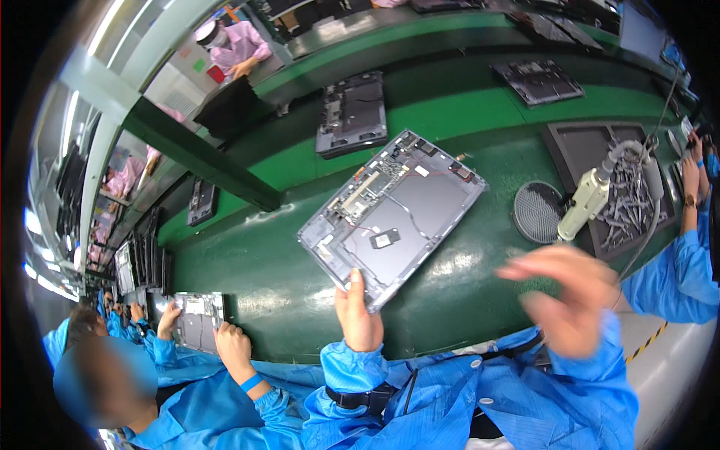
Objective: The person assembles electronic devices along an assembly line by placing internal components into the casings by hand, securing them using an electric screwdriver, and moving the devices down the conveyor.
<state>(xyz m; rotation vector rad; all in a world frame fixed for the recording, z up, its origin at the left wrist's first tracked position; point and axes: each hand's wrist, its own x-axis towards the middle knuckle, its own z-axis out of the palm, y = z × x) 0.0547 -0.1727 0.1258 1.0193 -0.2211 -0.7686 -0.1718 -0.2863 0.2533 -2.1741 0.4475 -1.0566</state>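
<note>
Laptop base (391,219), centre of the frame, over the green table (465,296); its long axis slants from lower left to upper right. The left hand (361,322), the nearer, grips its bottom corner, the base extending upward and rightward from it. The blurred right hand (566,294), fingers parted, apparently empty, lies apart at lower right, below the power screwdriver (586,201).

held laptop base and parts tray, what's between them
A round grey dotted disc, then the lower end of a pale tool, right of the laptop base in the head view.
</note>
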